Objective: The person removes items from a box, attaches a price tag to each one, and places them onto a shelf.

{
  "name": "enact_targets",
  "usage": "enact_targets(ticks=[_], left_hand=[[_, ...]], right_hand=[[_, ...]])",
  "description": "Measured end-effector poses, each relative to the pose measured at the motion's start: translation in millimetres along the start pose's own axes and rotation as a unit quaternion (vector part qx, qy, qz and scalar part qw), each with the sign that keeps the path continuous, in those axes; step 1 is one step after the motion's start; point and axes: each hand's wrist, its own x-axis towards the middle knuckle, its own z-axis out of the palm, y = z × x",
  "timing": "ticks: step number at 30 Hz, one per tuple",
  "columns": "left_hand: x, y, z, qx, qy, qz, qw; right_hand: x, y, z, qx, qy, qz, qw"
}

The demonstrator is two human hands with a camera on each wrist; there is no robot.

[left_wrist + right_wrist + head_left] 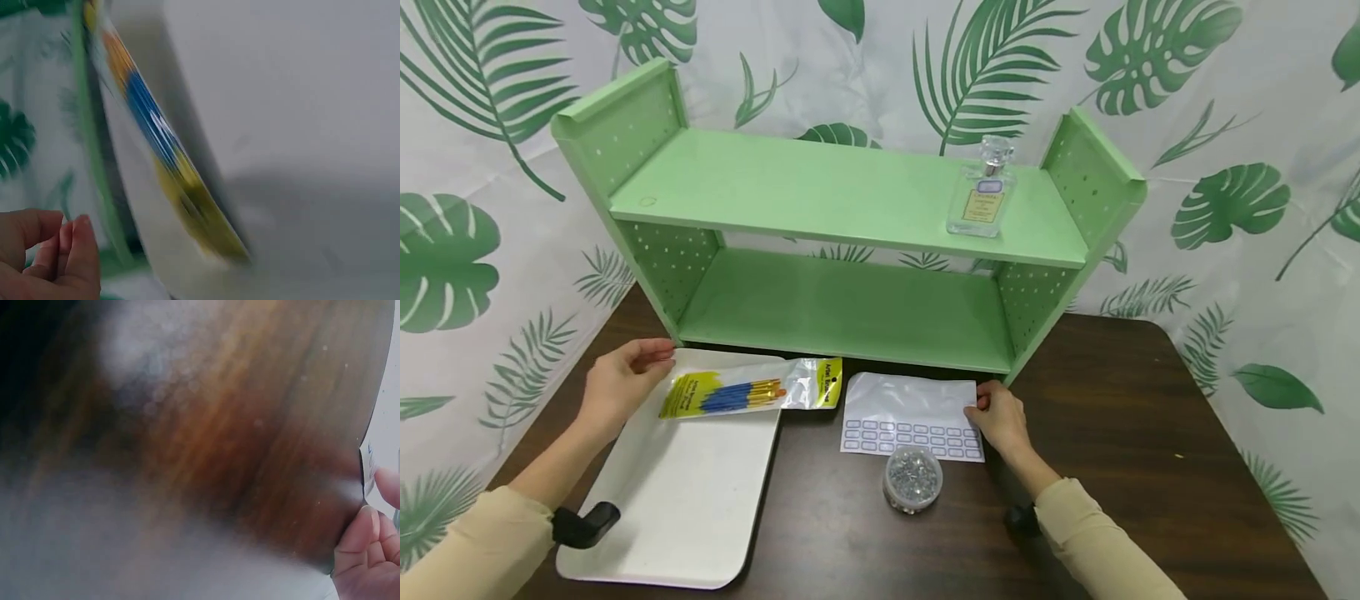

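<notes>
My right hand point(1004, 417) pinches the right edge of a white label sheet point(910, 404), printed with rows of small purple-bordered labels along its near side. The right wrist view shows the thumb and fingers point(359, 534) at the sheet's edge. My left hand point(622, 385), fingers loosely bent and holding nothing, hovers by the far left corner of a white tray point(700, 492). Beside it, a clear pack of blue-handled paintbrushes point(737, 396) lies across the tray's far end and sticks out past its right side. A round tub of silvery bits point(913, 479) stands just before the sheet.
A green two-tier shelf point(850, 196) stands at the back of the dark wooden table point(1120, 467). On its upper board, toward the right, is a glass perfume bottle point(982, 196) bearing a small purple-bordered label. Behind hangs a leaf-printed cloth point(1247, 75).
</notes>
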Motion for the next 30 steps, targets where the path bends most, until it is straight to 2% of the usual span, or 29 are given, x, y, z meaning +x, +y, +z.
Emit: enact_targets(ticks=[2, 3, 5, 7, 9, 10, 12, 13, 18, 25, 30], left_hand=[[-0.2, 20.8, 14.0, -0.054, -0.058, 0.010, 0.9968], [-0.1, 31.3, 22.7, -0.083, -0.093, 0.012, 0.9922], [-0.2, 49.9, 42.4, -0.131, -0.158, 0.010, 0.9787], [-0.1, 64.8, 64.0, -0.162, -0.210, 0.008, 0.9640], [0.4, 75.3, 84.9, -0.186, -0.248, 0.002, 0.9507], [1.0, 79.1, 94.6, -0.190, -0.260, 0.001, 0.9468], [3.3, 84.1, 111.8, -0.192, -0.270, 0.002, 0.9434], [4.9, 85.4, 119.1, -0.189, -0.270, 0.001, 0.9441], [12.3, 86.4, 144.2, -0.153, -0.254, -0.010, 0.9548], [16.0, 84.5, 161.6, -0.109, -0.243, -0.037, 0.9631], [15.7, 85.4, 166.9, -0.107, -0.242, -0.054, 0.9627]], right_hand=[[0.3, 1, -1, -0.002, 0.007, 0.002, 1.0000], [0.4, 2, -1, -0.001, 0.010, 0.003, 0.9999], [0.4, 3, -1, -0.001, 0.013, 0.000, 0.9999], [0.3, 4, 0, 0.000, 0.017, -0.003, 0.9998], [-0.2, 4, 0, 0.002, 0.020, -0.008, 0.9998], [-0.6, 4, 0, 0.004, 0.021, -0.011, 0.9997], [-0.9, 4, 1, 0.006, 0.024, -0.015, 0.9996], [-1.1, 3, 1, 0.006, 0.024, -0.017, 0.9995], [-1.5, 2, 2, 0.007, 0.026, -0.018, 0.9995], [-0.9, 2, 0, 0.004, 0.032, -0.019, 0.9993], [-0.1, 1, 1, 0.004, 0.024, -0.012, 0.9996]])
